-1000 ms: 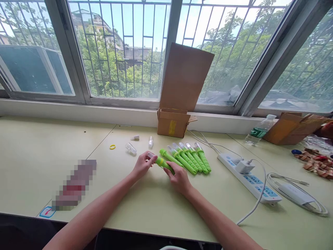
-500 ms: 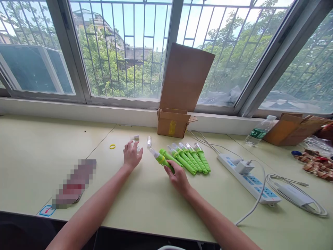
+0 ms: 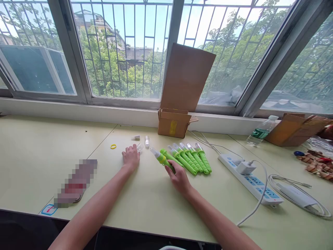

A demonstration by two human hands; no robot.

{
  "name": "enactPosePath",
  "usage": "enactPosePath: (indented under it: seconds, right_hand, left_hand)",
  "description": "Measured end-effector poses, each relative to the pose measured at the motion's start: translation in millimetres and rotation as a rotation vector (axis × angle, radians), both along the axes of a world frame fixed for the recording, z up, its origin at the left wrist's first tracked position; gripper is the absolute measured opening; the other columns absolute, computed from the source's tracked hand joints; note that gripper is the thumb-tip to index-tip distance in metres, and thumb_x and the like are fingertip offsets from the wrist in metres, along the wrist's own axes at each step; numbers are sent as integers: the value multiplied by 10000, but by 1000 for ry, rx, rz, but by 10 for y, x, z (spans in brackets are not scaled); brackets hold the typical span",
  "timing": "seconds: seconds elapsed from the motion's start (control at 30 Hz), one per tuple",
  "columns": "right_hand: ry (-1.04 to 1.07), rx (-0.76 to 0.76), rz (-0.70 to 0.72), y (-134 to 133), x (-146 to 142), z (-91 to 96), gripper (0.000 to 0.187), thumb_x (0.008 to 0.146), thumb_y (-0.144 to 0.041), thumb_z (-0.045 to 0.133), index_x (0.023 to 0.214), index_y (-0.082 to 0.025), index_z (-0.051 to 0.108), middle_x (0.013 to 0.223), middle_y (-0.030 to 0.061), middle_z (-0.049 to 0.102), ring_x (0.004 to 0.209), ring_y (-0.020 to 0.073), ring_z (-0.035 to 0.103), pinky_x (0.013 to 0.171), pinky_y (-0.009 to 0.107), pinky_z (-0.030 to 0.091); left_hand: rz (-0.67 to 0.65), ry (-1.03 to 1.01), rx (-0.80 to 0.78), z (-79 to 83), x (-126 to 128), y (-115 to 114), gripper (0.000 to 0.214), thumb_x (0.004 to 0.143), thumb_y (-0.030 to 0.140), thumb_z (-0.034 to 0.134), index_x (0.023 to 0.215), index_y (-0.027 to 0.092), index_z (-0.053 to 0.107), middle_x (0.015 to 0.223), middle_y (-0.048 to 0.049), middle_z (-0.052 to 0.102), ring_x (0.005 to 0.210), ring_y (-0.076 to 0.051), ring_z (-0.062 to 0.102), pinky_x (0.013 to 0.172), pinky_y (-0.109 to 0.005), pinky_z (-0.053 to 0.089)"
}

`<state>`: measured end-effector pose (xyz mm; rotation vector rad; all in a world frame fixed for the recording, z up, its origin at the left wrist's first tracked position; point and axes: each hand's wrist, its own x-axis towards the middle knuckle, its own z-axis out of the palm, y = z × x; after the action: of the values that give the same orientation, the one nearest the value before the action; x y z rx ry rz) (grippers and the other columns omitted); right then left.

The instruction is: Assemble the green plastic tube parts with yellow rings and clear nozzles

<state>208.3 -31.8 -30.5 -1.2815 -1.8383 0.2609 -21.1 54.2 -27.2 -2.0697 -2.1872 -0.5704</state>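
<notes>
My right hand (image 3: 179, 176) is wrapped round a green handle-shaped tube (image 3: 164, 160) with a yellow ring and a clear tip, which points up and left. On the table to the left, my left hand (image 3: 130, 159) has bent fingers. A clear plastic cap (image 3: 140, 147) is at its index finger and thumb; part of the grip is hidden. Just beyond lie another clear cap (image 3: 147, 141) and a small clear-and-white piece (image 3: 135, 138). Several similar green tubes (image 3: 194, 159) with clear tips lie side by side right of my right hand.
A yellow ring (image 3: 113, 146) and a blurred phone-like object (image 3: 75, 184) lie to the left. An open cardboard box (image 3: 171, 126) stands by the window. Rightward are a white power strip (image 3: 251, 180), a coiled cable (image 3: 299, 196), a water bottle (image 3: 261, 131) and another carton (image 3: 291, 130).
My left hand has shifted slightly left and its fingers have bent in, leaving the near clear cap more visible. The farther cap has moved a little left. My right hand still holds the green tube.
</notes>
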Motion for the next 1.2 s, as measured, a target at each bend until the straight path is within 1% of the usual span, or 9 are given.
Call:
enactPosePath:
  seconds: [0.17, 0.27, 0.33, 0.43, 0.57, 0.67, 0.9, 1.1, 1.2]
  right_hand:
    - [0, 7, -15, 11, 1, -14, 363, 905, -435, 460, 1067, -153, 620, 938, 93, 701, 771, 230, 649, 664, 320, 492]
    - [-1, 16, -24, 19, 3, -27, 379, 905, -445, 457, 1085, -156, 624, 978, 100, 705, 818, 244, 660, 694, 333, 503]
    - [-5, 20, -23, 24, 5, -32, 379, 906, -446, 459, 1096, -165, 626, 1013, 102, 705, 862, 254, 664, 716, 340, 509]
    - [-10, 29, -19, 28, 7, -33, 375, 904, -446, 468, 1104, -176, 634, 1057, 105, 701, 925, 268, 661, 762, 353, 514]
    - [-15, 31, -5, 32, 9, -25, 374, 907, -440, 474, 1112, -177, 642, 1078, 112, 697, 943, 274, 658, 787, 366, 517]
    - [-22, 36, 6, 37, 9, -23, 378, 911, -442, 466, 1108, -179, 652, 1078, 115, 696, 943, 276, 657, 775, 365, 523]
    - [-33, 28, 8, 45, 12, -44, 384, 913, -447, 461, 1112, -182, 655, 1056, 110, 698, 912, 267, 662, 768, 361, 525]
    - [-36, 21, 10, 53, 13, -56, 380, 915, -433, 459, 1118, -173, 649, 1061, 113, 693, 910, 264, 660, 791, 366, 519]
    - [-42, 26, 7, 49, 6, -51, 367, 905, -422, 478, 1108, -170, 650, 1047, 113, 696, 916, 269, 658, 795, 370, 517]
  left_hand:
    - [-75, -126, 118, 32, 13, -15, 255, 904, 266, 422, 1114, 169, 531, 1011, -123, 637, 988, -273, 564, 834, -400, 397]
    - [-138, -334, 280, 82, 35, -36, 256, 906, 325, 425, 1068, 176, 557, 975, -112, 648, 921, -251, 597, 782, -357, 431]
    - [-165, -513, 347, 118, 45, -59, 254, 901, 366, 432, 1021, 187, 566, 891, -84, 654, 777, -213, 613, 700, -318, 447]
    - [-177, -748, 382, 165, 52, -102, 236, 900, 383, 418, 965, 202, 556, 699, -17, 614, 572, -158, 561, 580, -269, 430]
    - [-154, -959, 438, 212, 56, -152, 211, 899, 395, 414, 937, 209, 508, 599, 34, 531, 481, -123, 500, 508, -233, 401]
    - [-151, -1028, 476, 234, 60, -179, 216, 897, 420, 423, 922, 212, 478, 598, 48, 498, 465, -109, 484, 488, -223, 389]
    - [-287, -1032, 441, 226, 105, -240, 199, 898, 403, 423, 865, 214, 478, 561, 59, 436, 459, -98, 450, 466, -208, 360]
    - [-211, -1122, 470, 224, 48, -181, 207, 897, 404, 414, 853, 212, 477, 582, 56, 429, 459, -91, 434, 469, -209, 370]
    - [-281, -1168, 433, 219, 14, -164, 214, 892, 387, 394, 822, 207, 485, 608, 45, 457, 450, -86, 416, 452, -210, 355]
